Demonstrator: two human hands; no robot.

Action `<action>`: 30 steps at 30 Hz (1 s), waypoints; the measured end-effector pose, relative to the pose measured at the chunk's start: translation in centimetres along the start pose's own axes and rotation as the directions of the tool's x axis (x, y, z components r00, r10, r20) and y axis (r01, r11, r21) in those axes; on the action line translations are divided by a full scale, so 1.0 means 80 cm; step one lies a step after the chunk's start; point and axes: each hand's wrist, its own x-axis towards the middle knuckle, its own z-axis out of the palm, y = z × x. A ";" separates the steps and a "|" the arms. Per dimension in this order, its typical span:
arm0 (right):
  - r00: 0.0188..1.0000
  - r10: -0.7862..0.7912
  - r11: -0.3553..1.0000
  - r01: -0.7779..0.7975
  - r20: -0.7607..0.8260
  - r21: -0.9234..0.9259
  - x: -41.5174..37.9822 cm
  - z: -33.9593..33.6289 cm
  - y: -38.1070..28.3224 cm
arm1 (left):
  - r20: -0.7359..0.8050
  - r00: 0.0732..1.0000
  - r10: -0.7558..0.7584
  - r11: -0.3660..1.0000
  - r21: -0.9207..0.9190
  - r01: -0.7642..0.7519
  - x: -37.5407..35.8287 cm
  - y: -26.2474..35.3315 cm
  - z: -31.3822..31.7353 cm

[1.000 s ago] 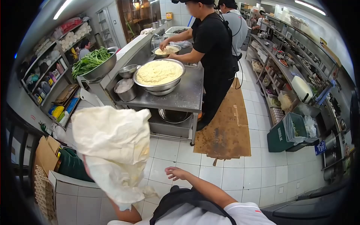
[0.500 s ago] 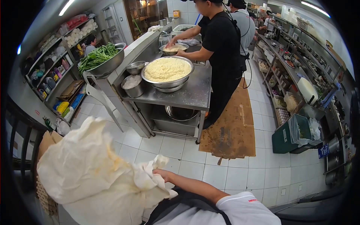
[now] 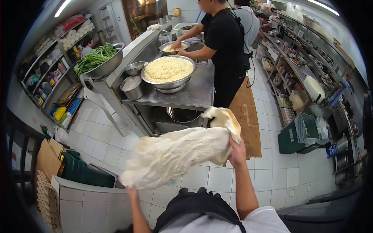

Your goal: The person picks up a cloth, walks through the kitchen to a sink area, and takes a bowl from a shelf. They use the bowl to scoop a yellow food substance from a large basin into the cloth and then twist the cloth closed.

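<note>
A large off-white cloth (image 3: pixel 182 153) with yellowish stains is stretched slantwise in the air before me. At its lower left corner my left hand (image 3: pixel 131 191) is closed on the edge, partly covered by the fabric. My right hand (image 3: pixel 237 152) grips the other end, higher and to the right, with a bunched fold standing up above the fingers. Beyond the cloth is a steel table (image 3: pixel 194 91). On it a wide metal bowl (image 3: pixel 168 70) is heaped with a pale yellow, crumbly mass, resting on another bowl.
A co-worker in black (image 3: pixel 230 50) has both hands at a smaller bowl (image 3: pixel 173 47). Leafy greens (image 3: pixel 95 58) fill a bowl on the ledge. Cardboard (image 3: pixel 246 116) covers part of the floor. A green bin (image 3: pixel 291 136) stands right; a low tiled wall (image 3: pixel 93 206) and egg trays (image 3: pixel 46 198) are left.
The cloth has swung from the left to the middle and been spread out. My right hand has moved right and up, and my left hand has come into view holding a corner.
</note>
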 end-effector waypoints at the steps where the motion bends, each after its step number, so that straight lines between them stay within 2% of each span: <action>1: 1.000 -0.010 1.000 0.010 -0.010 0.002 -0.016 -0.006 -0.008 | 0.039 0.999 0.019 0.892 0.451 -0.035 -0.014 0.013 0.054; 2: 0.992 -0.090 0.930 0.115 0.087 -0.350 -0.033 -0.017 -0.012 | 0.060 0.990 0.125 0.832 0.537 -0.138 -0.039 0.022 0.107; 3: 0.970 -0.125 0.728 0.231 0.207 -0.646 -0.047 -0.027 -0.010 | 0.306 0.918 0.252 0.799 0.470 -0.376 -0.077 0.066 0.146; 4: 0.971 -0.129 0.727 0.230 0.200 -0.647 -0.060 -0.034 0.003 | 0.373 0.834 0.407 0.824 0.245 -0.511 -0.087 0.062 0.190; 5: 0.973 -0.128 0.727 0.225 0.194 -0.648 -0.074 -0.038 0.018 | 0.560 0.751 0.350 0.889 0.053 -0.454 -0.129 0.103 0.218; 6: 0.990 -0.050 0.730 0.124 0.129 -0.672 -0.085 -0.035 0.027 | 0.706 0.600 0.376 0.886 -0.084 -0.456 -0.165 0.136 0.239; 7: 0.998 0.029 0.725 0.021 0.060 -0.689 -0.096 -0.031 0.038 | 0.783 0.461 0.418 0.847 -0.152 -0.509 -0.208 0.173 0.248; 8: 0.998 0.030 0.722 0.021 0.062 -0.691 -0.105 -0.033 0.055 | 0.838 0.311 0.448 0.805 -0.226 -0.549 -0.250 0.207 0.251; 10: 0.986 0.165 0.898 -0.143 0.018 -0.415 -0.111 -0.042 0.089 | 0.836 0.016 0.548 0.480 -0.299 -0.825 -0.311 0.256 0.250; 11: 0.985 0.170 0.900 -0.148 0.016 -0.411 -0.114 -0.036 0.082 | 0.840 0.017 0.543 0.481 -0.294 -0.826 -0.319 0.258 0.260; 12: 0.956 0.283 0.951 -0.270 0.072 -0.150 -0.118 -0.026 0.068 | 0.863 0.043 0.503 0.501 -0.250 -0.829 -0.326 0.258 0.266; 13: 0.916 0.375 0.911 -0.393 0.143 0.126 -0.124 -0.020 0.062 | 0.892 0.067 0.447 0.523 -0.199 -0.829 -0.329 0.257 0.266; 14: 0.929 0.304 0.942 -0.326 0.211 0.080 -0.118 -0.043 0.077 | 0.860 0.027 0.510 0.484 -0.260 -0.835 -0.321 0.250 0.273; 15: 0.930 0.158 0.980 -0.106 0.331 -0.171 -0.095 -0.085 0.116 | 0.824 -0.015 0.567 0.449 -0.324 -0.832 -0.311 0.241 0.287; 16: 0.954 0.150 0.580 0.127 0.259 -0.805 -0.088 -0.092 0.088 | 0.847 0.065 0.528 0.542 -0.276 -0.794 -0.301 0.244 0.295; 17: 0.938 0.054 0.555 0.256 0.341 -0.792 -0.084 -0.069 0.046 | 0.868 0.144 0.476 0.629 -0.222 -0.745 -0.290 0.248 0.304; 18: 0.955 0.060 0.505 0.220 0.289 -0.834 -0.068 -0.062 0.022 | 0.812 0.207 0.546 0.698 -0.305 -0.648 -0.298 0.265 0.307; 19: 0.970 0.067 0.455 0.181 0.236 -0.872 -0.052 -0.056 -0.001 | 0.750 0.183 0.636 0.648 -0.390 -0.654 -0.282 0.274 0.316; 20: 0.974 0.008 0.564 0.181 0.225 -0.806 -0.045 -0.034 -0.041 | 0.778 0.386 0.497 0.804 -0.245 -0.541 -0.293 0.303 0.306; 21: 0.942 -0.160 0.458 0.335 0.294 -0.823 -0.016 -0.063 -0.032 | 0.748 0.394 0.534 0.827 -0.367 -0.425 -0.280 0.308 0.312; 22: 0.818 -0.471 0.305 0.502 0.330 -0.809 0.008 -0.084 -0.018 | 0.782 0.430 0.452 0.892 -0.405 -0.202 -0.278 0.325 0.306; 23: 0.817 -0.471 0.304 0.504 0.332 -0.808 0.018 -0.100 -0.007 | 0.791 0.481 0.378 0.905 -0.426 -0.011 -0.272 0.337 0.297; 24: 0.915 -0.374 0.401 0.304 0.148 -0.864 0.027 -0.116 0.000 | 0.817 0.469 0.336 0.901 -0.424 0.094 -0.268 0.349 0.289; 25: 0.966 -0.255 0.473 0.090 -0.039 -0.876 0.040 -0.135 0.015 | 0.839 0.455 0.298 0.887 -0.420 0.194 -0.265 0.358 0.283; 26: 0.986 -0.148 0.622 0.158 0.084 -0.767 0.064 -0.167 0.058 | 0.829 0.467 0.308 0.883 -0.432 0.184 -0.261 0.361 0.280; 27: 0.986 0.059 0.662 0.078 0.156 -0.745 0.042 -0.139 0.052 | 0.870 0.426 0.248 0.863 -0.398 0.310 -0.256 0.363 0.276; 28: 0.923 0.138 0.780 0.122 0.358 -0.614 0.044 -0.145 0.093 | 0.907 0.378 0.187 0.831 -0.351 0.431 -0.250 0.362 0.270; 29: 0.878 0.153 0.725 0.213 0.454 -0.655 0.023 -0.121 0.112 | 0.898 0.398 0.188 0.830 -0.362 0.424 -0.242 0.360 0.266; 30: 0.822 0.166 0.671 0.310 0.544 -0.674 0.001 -0.096 0.128 | 0.918 0.354 0.181 0.813 -0.342 0.472 -0.232 0.354 0.264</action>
